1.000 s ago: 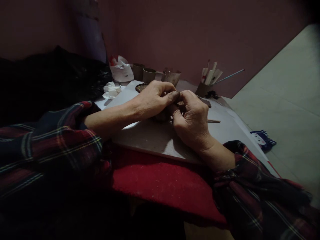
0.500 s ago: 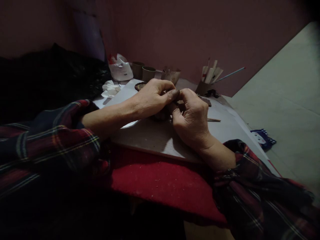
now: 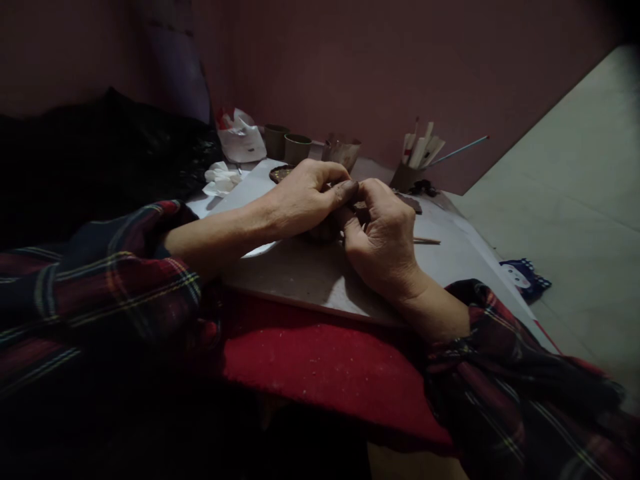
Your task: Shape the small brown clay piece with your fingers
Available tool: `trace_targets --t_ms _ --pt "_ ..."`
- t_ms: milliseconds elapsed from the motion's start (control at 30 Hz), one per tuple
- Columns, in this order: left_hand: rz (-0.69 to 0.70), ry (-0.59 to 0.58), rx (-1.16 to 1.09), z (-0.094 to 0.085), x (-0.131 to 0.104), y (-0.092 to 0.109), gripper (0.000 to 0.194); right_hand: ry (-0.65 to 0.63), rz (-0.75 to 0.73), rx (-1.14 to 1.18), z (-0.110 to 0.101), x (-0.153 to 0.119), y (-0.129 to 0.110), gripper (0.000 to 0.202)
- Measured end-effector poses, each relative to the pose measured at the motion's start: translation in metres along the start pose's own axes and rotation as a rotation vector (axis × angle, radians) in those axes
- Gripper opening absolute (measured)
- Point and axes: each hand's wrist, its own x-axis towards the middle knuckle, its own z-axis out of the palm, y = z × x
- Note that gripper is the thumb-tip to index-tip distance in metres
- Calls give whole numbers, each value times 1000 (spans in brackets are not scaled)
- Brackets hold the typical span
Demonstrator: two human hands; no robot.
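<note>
Head view: the left hand (image 3: 311, 195) arches palm-down, smeared thumb beside the right hand's (image 3: 385, 230) curled forefinger. Both hands' fingers bend inward; their grip cannot be told. Between right thumb and forefinger shows a mostly hidden dark brown piece (image 3: 362, 213).

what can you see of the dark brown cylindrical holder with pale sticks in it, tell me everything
The dark brown cylindrical holder stands, seemingly upright, at the far right of the white tabletop, before the dull pink wall. It looks matte, perhaps clay, though dim light leaves that unsure. Several pale flat sticks fan from its mouth, and a thin blue rod slants out rightward. A small black object lies close by its base; contact is unclear. Neither hand appears to touch it.
</note>
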Motion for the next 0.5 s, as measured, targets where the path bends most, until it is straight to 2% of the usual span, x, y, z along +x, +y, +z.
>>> trace_targets --t_ms 500 --pt "-18 2 -3 0 0 1 17 22 1 9 1 0 0 7"
